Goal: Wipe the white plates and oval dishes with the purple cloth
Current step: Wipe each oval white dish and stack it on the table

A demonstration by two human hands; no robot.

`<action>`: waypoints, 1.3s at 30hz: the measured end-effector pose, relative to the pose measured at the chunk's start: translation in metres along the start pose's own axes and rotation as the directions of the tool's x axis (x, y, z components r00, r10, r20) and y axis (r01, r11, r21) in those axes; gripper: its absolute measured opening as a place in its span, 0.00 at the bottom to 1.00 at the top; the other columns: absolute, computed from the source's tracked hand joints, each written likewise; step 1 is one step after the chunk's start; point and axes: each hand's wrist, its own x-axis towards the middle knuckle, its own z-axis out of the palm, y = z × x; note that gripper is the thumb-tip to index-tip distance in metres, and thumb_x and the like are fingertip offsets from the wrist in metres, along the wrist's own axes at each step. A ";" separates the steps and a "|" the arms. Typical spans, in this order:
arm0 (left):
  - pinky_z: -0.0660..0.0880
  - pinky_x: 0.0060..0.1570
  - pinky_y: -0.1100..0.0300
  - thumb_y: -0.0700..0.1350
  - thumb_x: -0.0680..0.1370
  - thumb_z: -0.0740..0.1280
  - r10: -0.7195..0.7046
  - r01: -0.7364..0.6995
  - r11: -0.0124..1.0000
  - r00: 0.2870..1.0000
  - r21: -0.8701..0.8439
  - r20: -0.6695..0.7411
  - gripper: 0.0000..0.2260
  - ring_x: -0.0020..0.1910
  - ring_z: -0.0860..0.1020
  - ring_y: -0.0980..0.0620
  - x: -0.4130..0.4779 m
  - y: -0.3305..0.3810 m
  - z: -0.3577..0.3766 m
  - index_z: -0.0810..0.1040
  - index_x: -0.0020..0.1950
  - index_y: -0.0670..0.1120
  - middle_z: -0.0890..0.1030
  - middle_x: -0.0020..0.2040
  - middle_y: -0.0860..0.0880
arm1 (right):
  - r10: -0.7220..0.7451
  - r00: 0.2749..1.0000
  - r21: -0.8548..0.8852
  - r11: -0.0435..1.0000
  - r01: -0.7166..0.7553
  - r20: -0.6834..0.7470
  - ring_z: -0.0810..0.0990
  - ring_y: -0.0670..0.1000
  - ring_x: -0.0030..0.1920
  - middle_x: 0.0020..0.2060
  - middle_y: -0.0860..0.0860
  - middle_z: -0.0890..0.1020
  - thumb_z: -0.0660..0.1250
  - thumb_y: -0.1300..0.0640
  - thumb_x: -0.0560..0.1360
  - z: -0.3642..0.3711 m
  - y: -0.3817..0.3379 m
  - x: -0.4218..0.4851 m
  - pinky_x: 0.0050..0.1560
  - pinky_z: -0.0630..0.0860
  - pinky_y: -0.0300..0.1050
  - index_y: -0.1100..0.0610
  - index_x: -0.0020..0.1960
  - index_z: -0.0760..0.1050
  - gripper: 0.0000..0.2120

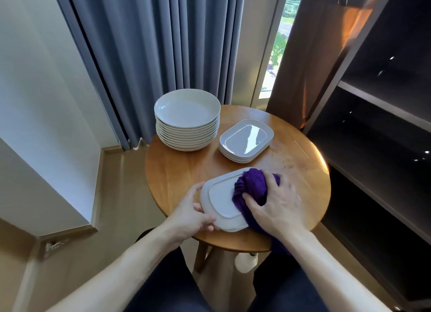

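a round wooden surface (pixel 186 171) stands in front of the seated person, whose dark trouser legs (pixel 163 288) fill the bottom of the view. at its near edge lies one white oval dish (pixel 221 202), apparently underside up, with a raised ring showing on it. the left hand (pixel 191 215) holds the dish by its left rim: the fingers are curled round the far-left edge and the thumb is laid against the near edge, pinching the rim between them. the right hand (pixel 277 202) lies on top of the bunched purple cloth (pixel 251 185), its fingers spread and bent over the folds and the thumb dug into them, pressing the cloth down on the right half of the dish. the rest of the cloth runs under the right wrist and hangs over the near edge of the surface.

farther back on the left stands a tall stack of round white plates (pixel 187 115), deep-rimmed, partly overhanging the far-left edge. just right of it, and apart from it, sits a lower stack of oval dishes (pixel 246 138), the top one glossy with a window glare. the wood to the right of that stack looks scuffed and speckled.

behind hangs a grey-blue curtain (pixel 151 43), with a narrow strip of window (pixel 282 43) to its right. a dark shelf unit (pixel 384 101) stands along the right. a white rounded object (pixel 246 262) shows under the surface, too hidden to tell what it is.
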 end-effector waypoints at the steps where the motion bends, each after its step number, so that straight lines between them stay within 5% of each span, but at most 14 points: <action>1: 0.81 0.39 0.61 0.32 0.76 0.74 0.008 -0.008 1.000 1.000 0.000 -0.002 0.42 0.42 0.87 0.45 0.000 -0.001 0.000 0.58 0.79 0.61 0.86 0.49 0.39 | -0.049 0.999 -0.032 0.998 0.050 0.013 0.71 0.58 0.64 0.68 0.52 0.70 0.59 0.26 0.71 -0.001 -0.011 -0.003 0.63 0.72 0.54 0.43 0.77 0.60 0.39; 8: 0.85 0.42 0.53 0.28 0.74 0.66 0.062 -0.063 0.998 0.997 -0.025 -0.041 0.30 0.47 0.87 0.50 0.003 -0.004 0.004 0.73 0.70 0.55 0.86 0.52 0.49 | -0.258 0.965 -0.078 0.962 0.262 0.053 0.73 0.59 0.58 0.62 0.51 0.72 0.55 0.27 0.69 0.021 -0.082 -0.015 0.56 0.71 0.57 0.43 0.70 0.64 0.35; 14: 0.82 0.40 0.58 0.31 0.75 0.73 0.052 -0.052 0.994 0.999 -0.093 0.003 0.34 0.42 0.87 0.42 -0.001 -0.002 0.001 0.63 0.73 0.56 0.87 0.45 0.41 | -0.210 0.975 -0.066 0.974 0.215 0.076 0.70 0.58 0.58 0.57 0.49 0.73 0.57 0.27 0.66 0.025 -0.091 0.020 0.54 0.67 0.56 0.45 0.61 0.71 0.31; 17: 0.81 0.39 0.59 0.31 0.76 0.72 0.027 -0.028 0.996 1.000 -0.079 -0.012 0.36 0.42 0.87 0.42 -0.001 -0.005 0.003 0.61 0.77 0.53 0.86 0.46 0.39 | -0.144 0.982 -0.031 0.988 0.149 0.121 0.69 0.58 0.57 0.49 0.46 0.69 0.60 0.28 0.66 0.022 -0.091 0.043 0.53 0.65 0.56 0.46 0.50 0.70 0.24; 25: 0.83 0.45 0.55 0.28 0.75 0.71 0.012 -0.015 0.999 0.997 -0.038 -0.077 0.39 0.42 0.85 0.41 0.002 -0.004 0.003 0.61 0.79 0.54 0.83 0.51 0.32 | 0.138 0.987 0.014 0.990 -0.140 0.081 0.74 0.57 0.51 0.45 0.49 0.75 0.61 0.30 0.64 0.007 -0.036 0.101 0.52 0.72 0.55 0.46 0.48 0.75 0.24; 28: 0.83 0.48 0.52 0.28 0.75 0.71 0.014 -0.017 0.999 0.996 -0.034 -0.086 0.39 0.41 0.84 0.42 0.000 -0.002 0.002 0.62 0.79 0.54 0.83 0.52 0.31 | 0.245 0.968 0.249 0.936 -0.250 0.054 0.79 0.55 0.46 0.45 0.48 0.82 0.64 0.33 0.68 0.003 0.004 0.099 0.51 0.79 0.54 0.45 0.49 0.77 0.18; 32: 0.84 0.46 0.56 0.29 0.76 0.72 0.018 -0.020 0.999 0.996 -0.029 -0.090 0.39 0.40 0.84 0.44 -0.003 0.001 0.003 0.61 0.80 0.54 0.83 0.52 0.32 | 0.280 0.960 0.343 0.903 -0.260 -0.009 0.80 0.54 0.48 0.47 0.49 0.83 0.67 0.36 0.74 0.007 0.046 0.070 0.52 0.80 0.55 0.46 0.54 0.78 0.16; 39: 0.82 0.40 0.60 0.29 0.76 0.71 0.043 -0.045 0.999 0.995 -0.020 -0.090 0.38 0.39 0.86 0.45 -0.005 0.005 0.004 0.60 0.79 0.53 0.85 0.48 0.35 | 0.225 0.953 0.137 0.970 -0.200 -0.203 0.75 0.58 0.57 0.59 0.55 0.76 0.66 0.37 0.76 0.015 0.048 0.008 0.59 0.75 0.58 0.54 0.69 0.73 0.28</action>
